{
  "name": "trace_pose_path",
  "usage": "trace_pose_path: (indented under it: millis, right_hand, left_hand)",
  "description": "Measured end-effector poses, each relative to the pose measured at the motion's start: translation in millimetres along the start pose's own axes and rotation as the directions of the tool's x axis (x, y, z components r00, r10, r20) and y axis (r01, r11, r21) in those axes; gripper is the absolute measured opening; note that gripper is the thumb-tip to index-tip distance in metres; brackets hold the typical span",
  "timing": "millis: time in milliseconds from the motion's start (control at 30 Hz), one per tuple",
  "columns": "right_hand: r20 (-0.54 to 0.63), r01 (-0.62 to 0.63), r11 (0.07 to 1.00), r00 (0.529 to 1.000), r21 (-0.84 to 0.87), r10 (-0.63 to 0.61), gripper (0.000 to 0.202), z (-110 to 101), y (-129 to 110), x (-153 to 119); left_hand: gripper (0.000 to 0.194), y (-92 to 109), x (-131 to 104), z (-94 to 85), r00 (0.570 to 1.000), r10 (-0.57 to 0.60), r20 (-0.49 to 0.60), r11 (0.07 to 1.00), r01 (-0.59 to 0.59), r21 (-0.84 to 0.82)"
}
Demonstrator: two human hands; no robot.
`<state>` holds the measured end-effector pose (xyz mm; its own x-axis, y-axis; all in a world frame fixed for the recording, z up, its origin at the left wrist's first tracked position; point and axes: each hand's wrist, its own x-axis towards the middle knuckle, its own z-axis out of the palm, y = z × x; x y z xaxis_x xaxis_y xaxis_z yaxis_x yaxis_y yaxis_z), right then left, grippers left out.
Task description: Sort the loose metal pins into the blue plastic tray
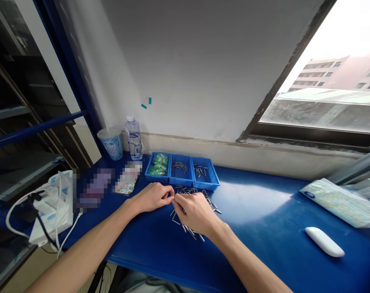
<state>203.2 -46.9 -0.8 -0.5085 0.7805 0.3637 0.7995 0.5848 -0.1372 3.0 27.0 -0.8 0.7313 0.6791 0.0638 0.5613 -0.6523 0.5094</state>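
Note:
My left hand (pixel 157 197) and my right hand (pixel 194 211) meet at the fingertips over the blue table, thumbs and fingers pinched together. Whatever lies between the fingertips is too small or hidden to make out. Beneath and around my right hand spreads a loose pile of thin metal pins (pixel 214 206), partly covered by the hand. Just beyond my hands stand three joined blue bins: the left bin (pixel 148 176) has green-and-white packets (pixel 159 165), while the middle bin (pixel 181 181) and the right bin (pixel 214 179) each hold some of the small metal pieces.
A water bottle (pixel 133 140) and a lidded cup (pixel 112 145) stand at the back left. Nearer are blurred flat items and a white power strip (pixel 55 207) with cables. A white oval case (pixel 324 241) and a plastic packet (pixel 340 203) lie right. The wall (pixel 197 81) closes the back.

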Motion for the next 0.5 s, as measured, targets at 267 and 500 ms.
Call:
trace_pose_path:
  millis: [267, 500]
  right_hand:
    - [0.104, -0.134, 0.990, 0.985, -0.041, 0.138, 0.018, -8, 19, 2]
    - [0.061, -0.110, 0.994, 0.992, 0.001, 0.109, 0.025, -7, 22, 2]
  left_hand:
    - [0.009, 2, 0, -2.3, 0.996, 0.031, -0.089, 0.998, -0.036, -0.056]
    - [0.017, 7, -2, -7.7, 0.992, 0.032, -0.124, 0.996, -0.041, -0.073]
